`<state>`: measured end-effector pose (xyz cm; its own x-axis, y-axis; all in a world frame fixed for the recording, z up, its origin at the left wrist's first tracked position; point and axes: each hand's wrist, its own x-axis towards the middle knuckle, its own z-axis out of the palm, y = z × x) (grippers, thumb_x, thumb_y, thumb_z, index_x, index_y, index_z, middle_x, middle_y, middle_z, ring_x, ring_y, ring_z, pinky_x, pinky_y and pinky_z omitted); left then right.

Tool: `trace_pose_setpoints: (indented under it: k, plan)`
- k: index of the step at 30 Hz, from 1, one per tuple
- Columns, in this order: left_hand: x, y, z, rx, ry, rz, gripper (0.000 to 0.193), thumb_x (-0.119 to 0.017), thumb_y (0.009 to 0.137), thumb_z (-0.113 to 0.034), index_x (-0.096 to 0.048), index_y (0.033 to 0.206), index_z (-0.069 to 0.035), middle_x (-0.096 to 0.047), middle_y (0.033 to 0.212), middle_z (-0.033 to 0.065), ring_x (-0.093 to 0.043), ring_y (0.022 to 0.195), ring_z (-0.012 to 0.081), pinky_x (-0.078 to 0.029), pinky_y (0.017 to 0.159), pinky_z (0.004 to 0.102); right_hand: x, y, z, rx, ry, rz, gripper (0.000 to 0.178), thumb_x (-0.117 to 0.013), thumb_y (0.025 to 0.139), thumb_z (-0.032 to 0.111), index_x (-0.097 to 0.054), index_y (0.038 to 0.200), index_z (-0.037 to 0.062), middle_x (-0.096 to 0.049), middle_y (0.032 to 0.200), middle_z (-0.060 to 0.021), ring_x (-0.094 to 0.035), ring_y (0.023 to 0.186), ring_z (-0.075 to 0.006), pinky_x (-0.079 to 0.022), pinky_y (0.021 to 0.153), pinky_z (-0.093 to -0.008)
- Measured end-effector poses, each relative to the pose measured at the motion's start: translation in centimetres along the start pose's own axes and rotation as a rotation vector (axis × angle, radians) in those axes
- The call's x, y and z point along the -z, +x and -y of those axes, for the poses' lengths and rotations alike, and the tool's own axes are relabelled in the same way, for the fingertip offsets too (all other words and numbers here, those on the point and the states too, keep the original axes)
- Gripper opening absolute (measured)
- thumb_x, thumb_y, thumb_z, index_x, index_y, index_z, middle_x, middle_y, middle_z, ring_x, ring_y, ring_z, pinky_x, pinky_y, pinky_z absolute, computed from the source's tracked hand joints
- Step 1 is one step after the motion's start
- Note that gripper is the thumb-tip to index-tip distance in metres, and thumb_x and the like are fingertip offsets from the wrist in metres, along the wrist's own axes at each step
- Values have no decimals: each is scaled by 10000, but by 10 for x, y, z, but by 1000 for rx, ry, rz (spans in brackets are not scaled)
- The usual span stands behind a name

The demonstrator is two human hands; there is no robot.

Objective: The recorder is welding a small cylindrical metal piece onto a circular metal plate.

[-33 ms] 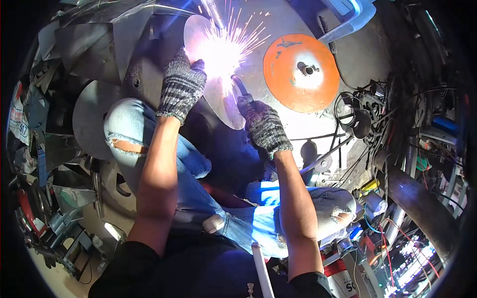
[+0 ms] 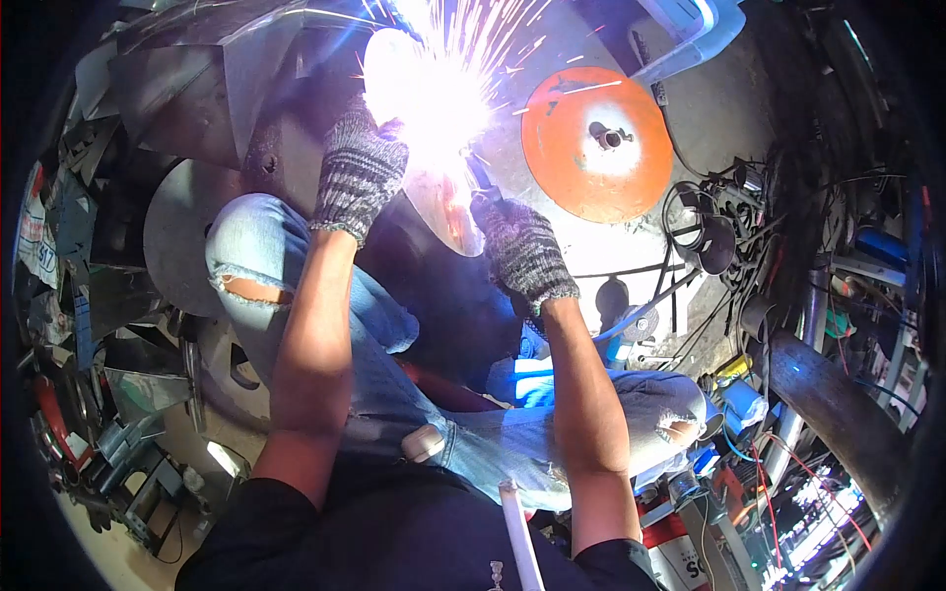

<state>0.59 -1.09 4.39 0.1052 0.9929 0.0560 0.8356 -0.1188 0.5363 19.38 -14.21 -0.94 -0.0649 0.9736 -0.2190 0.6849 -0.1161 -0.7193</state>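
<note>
My left hand (image 2: pixel 361 172), in a grey-and-black knit glove, is closed on the left edge of a round metal plate (image 2: pixel 439 209) that stands tilted. Gloved the same way, my right hand (image 2: pixel 525 251) wraps around a welding torch (image 2: pixel 480 174), whose neck points up at the plate. White arc glare (image 2: pixel 434 108) covers the middle of the plate and hides the torch tip and the weld spot. Sparks spray upward from there. A cable trails down and right from the right hand.
An orange disc (image 2: pixel 562 128) with a central hub lies to the right. Beyond it stands a blue plastic stool (image 2: pixel 705 39). Sheet-metal pieces (image 2: pixel 177 103) and a grey round plate (image 2: pixel 182 241) lie left. Cables, a metal ring (image 2: pixel 714 246) and a large pipe (image 2: pixel 838 394) crowd the right.
The arc glare has grown brighter and wider over the plate, and the sparks now fly more steeply upward. Both hands stay nearly in place.
</note>
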Motion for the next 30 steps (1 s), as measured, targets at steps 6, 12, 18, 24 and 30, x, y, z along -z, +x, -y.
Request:
trace_pose_setpoints:
  k: [6, 12, 18, 24, 30]
  plan:
    - [4, -4, -10, 73, -78, 26, 345, -653, 865, -175, -578, 1125, 40, -678, 1000, 284, -651, 992, 445, -510, 873, 510, -4, -3, -10, 149, -154, 36, 346, -512, 888, 28, -583, 1226, 56, -645, 1043, -204, -633, 945, -392, -514, 811, -478]
    - [-9, 1, 8, 38, -12, 11, 330, -641, 864, -177, -585, 1118, 27, -681, 986, 281, -650, 973, 459, -525, 837, 518, -6, 2, -13, -24, -49, 83, 320, -492, 998, 235, -597, 1226, 37, -652, 1043, -252, -648, 922, -439, -520, 781, -508]
    - [-9, 0, 5, 97, -255, 27, 385, -614, 865, -175, -584, 1198, 15, -665, 1076, 293, -634, 1001, 471, -522, 869, 521, 15, 0, -3, 141, -159, 50, 547, -569, 815, 45, -498, 1351, 129, -618, 979, -253, -630, 870, -444, -514, 721, -514]
    - [-9, 2, 4, 6, -89, -40, 399, -613, 865, -174, -570, 1178, 69, -661, 1035, 324, -638, 991, 473, -520, 870, 526, 2, -5, -18, 54, 107, 87, 625, -614, 748, 7, -498, 1356, 94, -620, 984, -245, -625, 893, -438, -510, 736, -511]
    - [-3, -2, -4, 58, -89, 1, 350, -636, 860, -177, -571, 1114, 55, -678, 975, 299, -657, 948, 455, -516, 854, 535, 6, 0, -8, 117, -87, 109, 365, -535, 908, 125, -586, 1263, 53, -647, 1067, -242, -649, 946, -402, -511, 801, -495]
